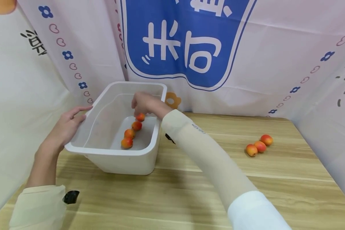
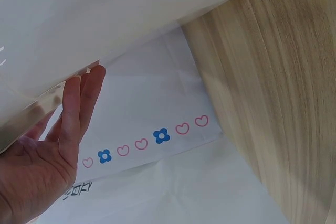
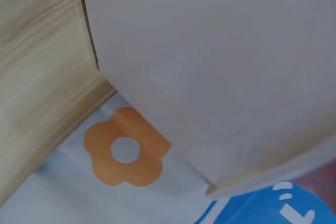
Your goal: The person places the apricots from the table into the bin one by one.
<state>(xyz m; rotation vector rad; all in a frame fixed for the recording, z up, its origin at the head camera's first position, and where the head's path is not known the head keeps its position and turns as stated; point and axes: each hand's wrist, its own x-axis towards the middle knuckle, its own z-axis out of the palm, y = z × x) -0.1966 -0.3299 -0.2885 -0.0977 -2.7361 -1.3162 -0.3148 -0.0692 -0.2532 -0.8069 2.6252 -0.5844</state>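
Observation:
A white plastic bin stands on the table. My left hand touches the outside of its left rim with extended fingers; in the left wrist view these fingers lie against the outer wall. Inside, several small red-and-yellow fruits form a row on the bottom. Reaching over the right rim, my right hand holds the farthest fruit of that row at its fingertips, its grip partly hidden. The right wrist view mostly shows the bin's outer wall, and that hand's fingers are out of sight there.
Three more red-and-yellow fruits lie together on the right of the wooden table. A printed white cloth with a blue emblem hangs behind the bin. More white cloth flanks the table on both sides.

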